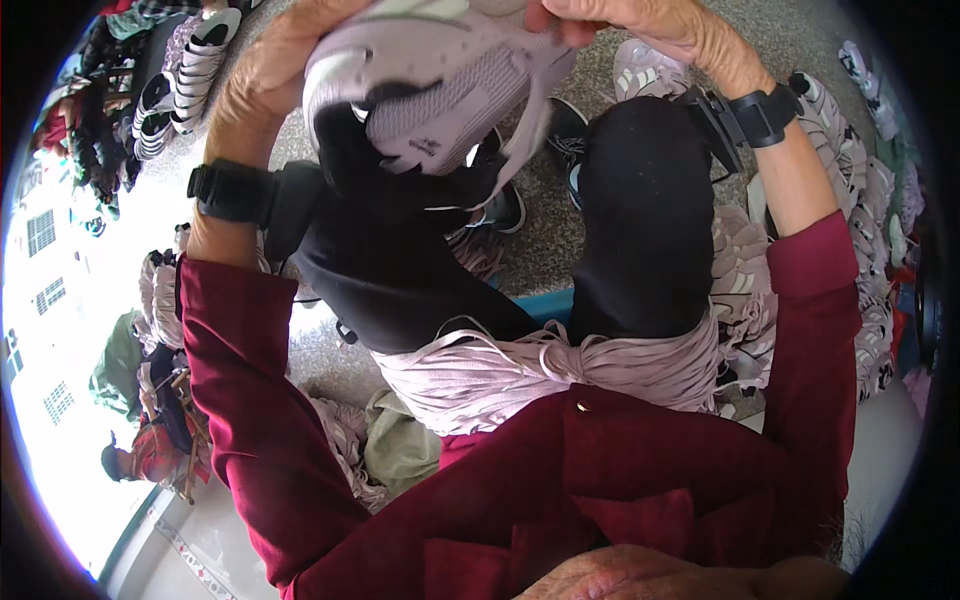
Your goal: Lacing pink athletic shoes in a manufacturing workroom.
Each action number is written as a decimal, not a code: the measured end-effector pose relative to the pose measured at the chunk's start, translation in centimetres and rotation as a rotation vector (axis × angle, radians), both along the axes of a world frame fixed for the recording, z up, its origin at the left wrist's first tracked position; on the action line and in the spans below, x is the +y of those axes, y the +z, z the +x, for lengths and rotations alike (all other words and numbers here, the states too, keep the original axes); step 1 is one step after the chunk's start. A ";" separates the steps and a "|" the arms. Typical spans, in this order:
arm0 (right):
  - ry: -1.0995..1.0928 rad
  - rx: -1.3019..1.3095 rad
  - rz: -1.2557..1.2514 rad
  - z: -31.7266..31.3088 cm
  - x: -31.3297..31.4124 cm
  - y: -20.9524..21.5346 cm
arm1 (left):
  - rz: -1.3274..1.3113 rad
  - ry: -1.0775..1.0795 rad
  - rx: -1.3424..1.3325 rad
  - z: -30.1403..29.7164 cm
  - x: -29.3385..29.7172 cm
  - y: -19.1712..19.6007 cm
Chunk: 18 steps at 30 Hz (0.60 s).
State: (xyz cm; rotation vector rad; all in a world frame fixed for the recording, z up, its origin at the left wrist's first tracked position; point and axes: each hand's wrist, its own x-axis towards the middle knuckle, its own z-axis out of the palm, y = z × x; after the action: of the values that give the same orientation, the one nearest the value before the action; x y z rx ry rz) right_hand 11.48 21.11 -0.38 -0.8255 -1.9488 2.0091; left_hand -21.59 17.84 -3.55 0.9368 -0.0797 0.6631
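A pale pinkish-grey shoe upper [455,110] with mesh side panels and black lining is held up at the top of the view, over my knees. My left hand [285,60] is around its left side, with the fingers hidden behind it or beyond the frame. At its upper right edge, the fingers of my right hand [640,20] are closed on the material. A thick bundle of pale pink shoelaces [540,370] lies across my lap. Black straps with small devices circle both wrists.
Many similar shoe uppers [745,260] are heaped along my right side. More stand in stacked rows [200,75] on the floor at far left. Below my knees are dark shoes [567,130] and something blue. A greenish cloth [400,440] lies by my left hip. Another person [150,455] sits at left.
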 end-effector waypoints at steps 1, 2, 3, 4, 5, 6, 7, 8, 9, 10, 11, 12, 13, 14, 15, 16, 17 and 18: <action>-0.004 -0.071 0.134 1.8 0.0 0.3 | -0.111 0.274 0.381 3.4 -1.3 3.6; 0.024 -0.111 0.276 2.3 -0.1 1.0 | -0.216 0.588 0.787 4.6 -2.8 6.8; 0.061 -0.069 0.562 0.5 -0.6 2.0 | 0.014 0.169 0.087 0.8 -0.6 2.4; 0.051 -0.080 0.571 0.9 -0.8 2.1 | 0.024 0.158 0.078 1.2 -0.3 2.6; 0.038 -0.101 0.727 0.9 -1.1 2.4 | -0.005 0.191 0.218 1.5 -1.0 4.0; 0.020 -0.129 0.887 1.1 -1.5 3.1 | -0.028 0.221 0.352 2.2 -1.8 5.8; 0.013 -0.137 0.896 1.5 -2.1 3.5 | -0.060 0.250 0.484 3.1 -2.9 7.3; 0.044 -0.169 0.762 1.9 -2.8 4.0 | -0.092 0.279 0.617 4.0 -3.8 8.8; 0.085 -0.194 0.628 1.8 -3.5 4.3 | -0.129 0.322 0.752 4.5 -5.1 10.0; 0.123 -0.220 0.493 1.9 -4.1 4.5 | -0.167 0.364 0.885 5.0 -5.8 10.6; 0.124 -0.223 0.500 2.3 -4.4 4.1 | -0.131 0.328 0.882 5.7 -5.8 10.8; 0.025 -0.149 0.400 3.1 -4.7 3.3 | -0.123 0.337 0.883 5.6 -6.1 11.4; -0.078 -0.081 0.297 4.3 -4.8 2.3 | -0.079 0.358 0.873 5.5 -5.9 11.6; -0.176 -0.014 0.194 5.3 -5.1 1.4 | -0.037 0.382 0.860 5.1 -5.4 11.6; -0.276 0.118 0.073 4.9 -5.8 1.4 | 0.360 0.168 0.239 2.6 -2.3 7.3; -0.286 0.104 0.076 6.0 -6.1 1.2 | 0.361 0.160 0.223 1.7 -1.5 5.1; -0.309 0.254 -0.094 6.9 -6.6 1.1 | 0.249 0.242 0.217 0.1 -1.7 3.9; -0.336 0.399 -0.269 7.8 -7.4 0.8 | 0.130 0.320 0.207 -1.6 -2.3 3.4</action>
State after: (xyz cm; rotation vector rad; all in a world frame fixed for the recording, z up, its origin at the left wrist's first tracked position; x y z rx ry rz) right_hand 19.29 13.66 0.44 -0.6830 -1.2556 2.0558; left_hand -23.18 15.52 -0.16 1.1517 0.2172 0.8584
